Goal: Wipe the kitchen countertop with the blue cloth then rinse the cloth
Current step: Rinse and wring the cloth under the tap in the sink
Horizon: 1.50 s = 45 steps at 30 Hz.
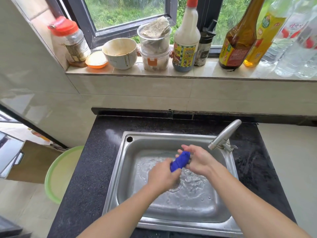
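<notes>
The blue cloth (180, 161) is twisted into a short roll above the steel sink (123, 169). My left hand (162, 176) grips its near end, fingers curled round it. My right hand (197, 160) holds the far end just left of the tap (224, 134). Water lies rippling in the sink's basin around the drain, below my hands. The black speckled countertop (89, 169) surrounds the sink and looks wet at the right.
A windowsill above carries a red-lidded jar (68, 40), a white bowl (120, 52), stacked plastic tubs (154, 47) and several sauce and oil bottles (186, 42). A green basin (60, 174) stands left of the counter, below its edge.
</notes>
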### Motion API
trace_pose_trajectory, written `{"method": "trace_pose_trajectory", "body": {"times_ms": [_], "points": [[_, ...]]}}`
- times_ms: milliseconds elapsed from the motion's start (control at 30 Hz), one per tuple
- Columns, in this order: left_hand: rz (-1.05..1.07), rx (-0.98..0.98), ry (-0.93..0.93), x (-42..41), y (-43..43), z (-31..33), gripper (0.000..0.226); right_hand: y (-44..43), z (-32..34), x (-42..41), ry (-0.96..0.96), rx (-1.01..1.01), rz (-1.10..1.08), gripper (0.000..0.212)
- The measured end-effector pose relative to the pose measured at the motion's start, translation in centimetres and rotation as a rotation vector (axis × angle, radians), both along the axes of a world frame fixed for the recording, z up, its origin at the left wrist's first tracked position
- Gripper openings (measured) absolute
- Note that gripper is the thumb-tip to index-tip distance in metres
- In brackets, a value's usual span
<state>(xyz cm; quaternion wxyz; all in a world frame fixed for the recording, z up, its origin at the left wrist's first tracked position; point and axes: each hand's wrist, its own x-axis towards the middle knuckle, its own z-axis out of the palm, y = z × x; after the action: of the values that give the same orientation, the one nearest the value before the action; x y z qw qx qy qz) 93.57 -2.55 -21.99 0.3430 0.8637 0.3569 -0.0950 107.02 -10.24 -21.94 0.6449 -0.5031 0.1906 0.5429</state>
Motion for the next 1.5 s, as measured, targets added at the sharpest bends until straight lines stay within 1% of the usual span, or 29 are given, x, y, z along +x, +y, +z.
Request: {"method": "trace_pose_trajectory", "body": {"times_ms": [67, 100, 167, 200, 267, 300, 333, 367, 400, 433, 467, 500, 567, 633, 700, 733, 800, 933, 1000, 1100, 1167, 1233, 1267, 1300, 1333, 1367, 1400, 1467, 1500], "points": [[0.37, -0.595, -0.129, 0.8, 1.1, 2.0, 0.024, -1.5, 0.7, 0.1, -0.111, 0.149, 0.041, 0.031], [0.502, -0.856, -0.166, 1.0, 1.6, 2.9, 0.025, -1.8, 1.0, 0.0, -0.166, 0.185, 0.059, 0.036], [0.613, -1.246, -0.16, 1.2, 2.0, 4.5, 0.03, -1.7, 1.4, -0.3, -0.198, 0.217, 0.109, 0.05], [0.618, -1.387, -0.144, 1.1, 1.9, 5.0, 0.032, -1.4, 1.4, -0.3, -0.159, 0.254, 0.109, 0.049], [0.608, -1.603, -0.144, 0.9, 1.2, 5.0, 0.033, -0.5, 1.8, -0.7, -0.01, 0.4, 0.049, 0.027], [0.596, -1.683, -0.154, 0.8, 0.9, 4.8, 0.032, 0.0, 2.2, -0.9, 0.045, 0.465, 0.01, 0.017], [0.59, -1.735, -0.161, 0.6, 0.7, 4.7, 0.032, 0.6, 2.6, -0.9, 0.07, 0.504, -0.03, 0.013], [0.566, -1.747, -0.157, 0.3, 0.6, 4.9, 0.034, 1.0, 3.0, -0.8, 0.067, 0.502, -0.062, 0.014], [0.519, -1.695, -0.138, 0.1, 0.6, 5.1, 0.035, 1.3, 3.3, -0.6, 0.054, 0.477, -0.062, 0.016], [0.437, -1.559, -0.104, 0.0, 0.7, 5.2, 0.032, 1.6, 3.7, -0.3, 0.008, 0.421, -0.016, 0.017], [0.332, -1.338, -0.058, 0.1, 0.8, 5.2, 0.027, 2.0, 3.9, -0.2, -0.077, 0.335, 0.061, 0.015], [0.237, -1.072, -0.011, 0.3, 0.8, 5.2, 0.025, 2.4, 3.8, -0.2, -0.184, 0.225, 0.135, 0.013], [0.103, -0.568, 0.038, 1.1, 0.7, 4.4, 0.028, 3.3, 3.3, -0.3, -0.356, 0.013, 0.194, 0.014], [-0.042, -0.214, 0.073, 1.9, 0.2, 3.8, 0.022, 4.2, 2.7, -0.5, -0.44, -0.12, 0.131, 0.026], [-0.169, 0.054, 0.117, 2.3, -0.3, 2.9, 0.017, 4.9, 1.7, -0.5, -0.487, -0.243, 0.058, 0.034], [-0.22, 0.155, 0.122, 2.4, -0.4, 2.3, 0.021, 5.1, 1.2, -0.5, -0.496, -0.292, 0.023, 0.036], [-0.288, 0.272, 0.145, 2.4, -0.7, 1.3, 0.024, 5.4, -0.2, -0.7, -0.481, -0.364, -0.048, 0.032], [-0.401, 0.372, 0.169, 1.6, -1.1, 0.0, 0.01, 5.4, -2.5, -1.4, -0.435, -0.536, -0.152, 0.024], [-0.45, 0.478, 0.088, 0.9, -1.2, -0.8, 0.01, 4.9, -3.5, -1.7, -0.401, -0.616, -0.185, 0.024], [-0.546, 0.617, 0.053, -0.5, -1.7, -2.3, 0.037, 4.1, -4.2, -2.1, -0.277, -0.651, -0.241, 0.025], [-0.549, 0.642, 0.003, -1.2, -2.1, -3.7, 0.049, 3.8, -4.2, -2.1, -0.202, -0.612, -0.268, 0.023], [-0.515, 0.611, -0.027, -1.3, -2.3, -3.4, 0.061, 3.7, -3.3, -1.9, -0.163, -0.523, -0.236, 0.022], [-0.47, 0.584, -0.036, -1.2, -2.2, -2.8, 0.059, 3.5, -2.8, -1.8, -0.138, -0.454, -0.188, 0.024], [-0.359, 0.514, -0.023, -1.1, -2.1, -2.1, 0.049, 3.1, -2.0, -1.5, -0.092, -0.365, -0.126, 0.029], [-0.202, 0.383, -0.011, -0.9, -1.8, -1.6, 0.035, 2.4, -1.4, -1.3, -0.055, -0.272, -0.034, 0.031], [-0.019, 0.14, 0.0, -0.6, -1.5, -1.1, 0.023, 1.6, -0.7, -1.1, -0.054, -0.169, 0.051, 0.028], [0.165, -0.159, -0.021, -0.4, -1.1, -0.3, 0.018, 0.7, -0.4, -0.9, -0.093, -0.061, 0.116, 0.021], [0.553, -0.743, -0.094, 0.2, -0.3, 1.4, 0.015, -0.7, -0.3, -0.6, -0.255, 0.062, 0.209, 0.017], [0.686, -0.992, -0.097, 0.3, -0.1, 2.2, 0.015, -1.0, -0.1, -0.6, -0.318, 0.088, 0.228, 0.02]]}}
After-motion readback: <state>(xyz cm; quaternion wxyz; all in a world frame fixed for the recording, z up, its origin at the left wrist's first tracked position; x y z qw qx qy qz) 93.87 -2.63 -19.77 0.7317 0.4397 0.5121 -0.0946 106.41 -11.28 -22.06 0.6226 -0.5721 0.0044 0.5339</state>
